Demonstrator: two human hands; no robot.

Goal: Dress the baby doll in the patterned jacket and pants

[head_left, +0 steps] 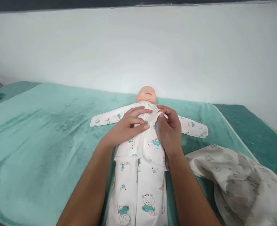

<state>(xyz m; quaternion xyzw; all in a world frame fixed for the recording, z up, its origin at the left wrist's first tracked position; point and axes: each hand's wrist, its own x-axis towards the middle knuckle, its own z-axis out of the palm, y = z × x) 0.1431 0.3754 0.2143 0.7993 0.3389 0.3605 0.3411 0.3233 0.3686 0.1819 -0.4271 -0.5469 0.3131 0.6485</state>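
Observation:
A baby doll lies on its back, dressed in a white printed baby jacket and matching trousers. Both sleeves stretch out sideways. My left hand rests on the jacket's chest with its fingers spread, beside a small round fastener at the front opening. With thumb and index finger, my right hand pinches the front edge of the jacket near the collar and lifts it a little. The doll's hands do not show beyond the sleeves.
Under the doll lies a light green plush blanket, with a darker green cover showing at the right. A crumpled white printed cloth lies at the lower right. Behind the doll's head stands a white wall.

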